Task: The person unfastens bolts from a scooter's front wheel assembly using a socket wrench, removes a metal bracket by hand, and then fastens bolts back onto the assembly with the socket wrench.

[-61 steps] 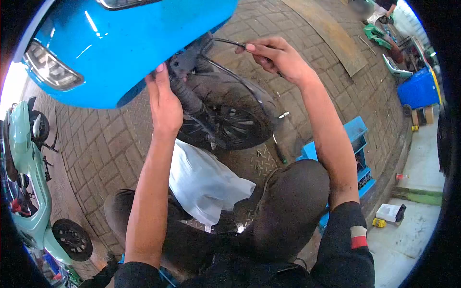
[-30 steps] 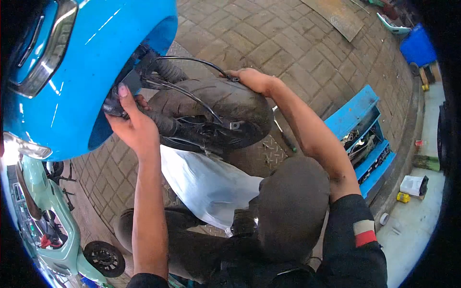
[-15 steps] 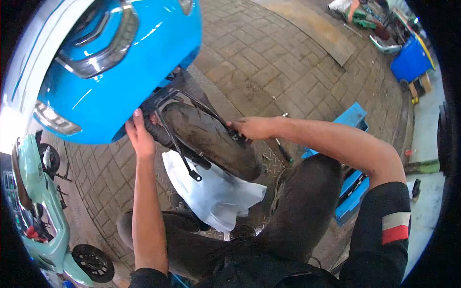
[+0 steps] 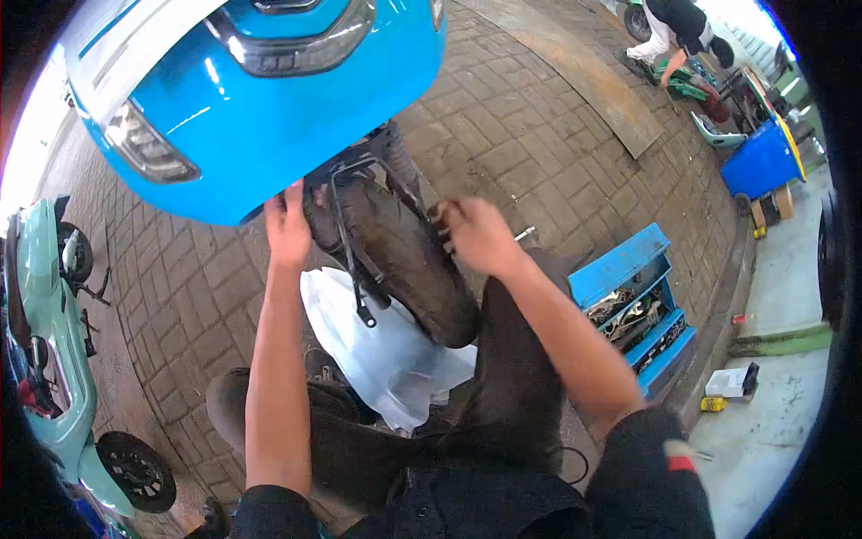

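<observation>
Beneath the blue front panel (image 4: 296, 126), my left hand (image 4: 289, 229) is wrapped round the upper part of the fork leg (image 4: 321, 220), with fingertips showing past its far side. My right hand (image 4: 474, 235) is beside the right side of the front tyre (image 4: 409, 260), its fingers bent and apart, slightly blurred, with nothing visible in them. A thin black bracket (image 4: 339, 216) straddles the tyre; its left arm ends in a tab with a hole. A pale sheet-like piece (image 4: 386, 368) lies under the wheel, between my legs.
An open blue toolbox (image 4: 620, 269) with tools stands at the right. A pale green scooter (image 4: 67, 350) is at the left. A co-worker (image 4: 678, 27) bends over at the upper right, near a blue bin (image 4: 763, 166). A box (image 4: 732, 382) lies lower right.
The wheel and bracket have turned from their earlier angle. My right hand has let go of the bracket's right side and drawn slightly back. My left hand stays at the fork.
</observation>
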{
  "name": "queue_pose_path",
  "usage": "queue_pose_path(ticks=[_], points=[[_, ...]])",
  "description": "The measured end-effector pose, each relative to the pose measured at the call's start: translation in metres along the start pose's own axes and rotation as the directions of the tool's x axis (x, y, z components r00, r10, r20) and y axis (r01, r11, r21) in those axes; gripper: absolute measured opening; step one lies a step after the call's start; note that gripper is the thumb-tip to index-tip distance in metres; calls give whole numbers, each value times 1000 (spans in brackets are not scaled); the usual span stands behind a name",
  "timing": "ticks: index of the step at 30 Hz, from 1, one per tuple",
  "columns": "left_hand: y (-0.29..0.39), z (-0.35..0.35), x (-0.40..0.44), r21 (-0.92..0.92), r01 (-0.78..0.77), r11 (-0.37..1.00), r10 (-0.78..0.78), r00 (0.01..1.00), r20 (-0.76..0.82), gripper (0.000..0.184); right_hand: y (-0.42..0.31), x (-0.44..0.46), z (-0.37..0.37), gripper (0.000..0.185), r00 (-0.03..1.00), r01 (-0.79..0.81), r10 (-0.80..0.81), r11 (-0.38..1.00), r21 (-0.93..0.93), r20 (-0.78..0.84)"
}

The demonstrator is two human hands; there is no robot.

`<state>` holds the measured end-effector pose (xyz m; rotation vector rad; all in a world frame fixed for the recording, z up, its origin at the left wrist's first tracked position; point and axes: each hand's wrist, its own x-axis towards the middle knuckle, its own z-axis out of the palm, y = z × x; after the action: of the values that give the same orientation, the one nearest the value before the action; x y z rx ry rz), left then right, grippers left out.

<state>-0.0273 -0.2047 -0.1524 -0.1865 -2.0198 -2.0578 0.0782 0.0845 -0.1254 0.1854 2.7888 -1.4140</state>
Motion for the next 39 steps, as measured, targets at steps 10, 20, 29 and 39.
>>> queue_pose_path(ticks=[10,20,29,39], points=[[20,11,-8,-14,27,1000,-27,999,-25,49,-64,-22,19,29,943,320,-284,919,232,-175],[28,17,-9,-38,53,998,-54,998,-38,62,-98,-6,2,26,952,238,-193,954,180,-236],[34,18,-7,15,74,997,-73,996,-54,59,-76,1,7,25,908,328,-254,925,190,-334],[18,6,4,-249,97,964,-97,995,12,75,-73,5,11,24,882,370,-294,917,153,-369]])
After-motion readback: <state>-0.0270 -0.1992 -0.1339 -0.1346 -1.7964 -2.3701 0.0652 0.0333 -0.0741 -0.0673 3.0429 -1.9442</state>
